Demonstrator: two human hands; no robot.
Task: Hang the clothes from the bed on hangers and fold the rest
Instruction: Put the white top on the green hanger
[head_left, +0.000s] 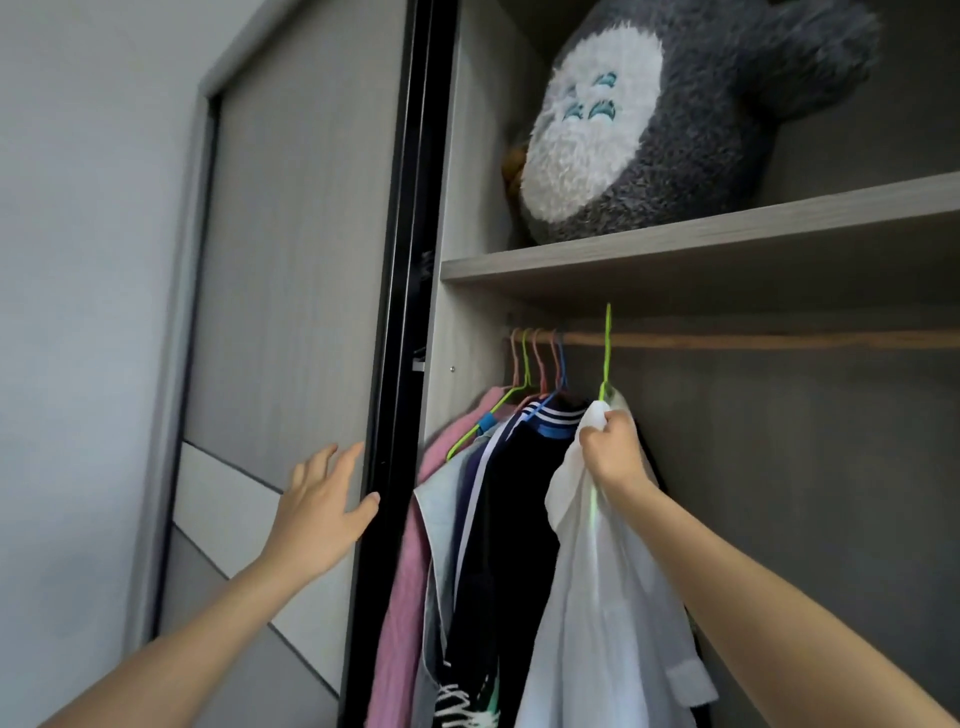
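A white shirt (602, 613) hangs on a green hanger (607, 353) whose hook rises just in front of the wooden wardrobe rail (753, 340). My right hand (615, 447) is shut on the shirt's collar and the hanger's neck. Whether the hook rests on the rail I cannot tell. To the left, a pink garment (402, 597), a grey one and a dark navy top with a striped collar (511, 519) hang on several coloured hangers. My left hand (319, 506) is open, fingers spread, its thumb by the black edge of the sliding door (400, 312).
A big grey and white plush toy (649, 119) fills the shelf (701, 239) above the rail. The rail to the right of the green hanger is bare. A grey sliding door panel (280, 260) stands at the left, with a pale wall beyond it.
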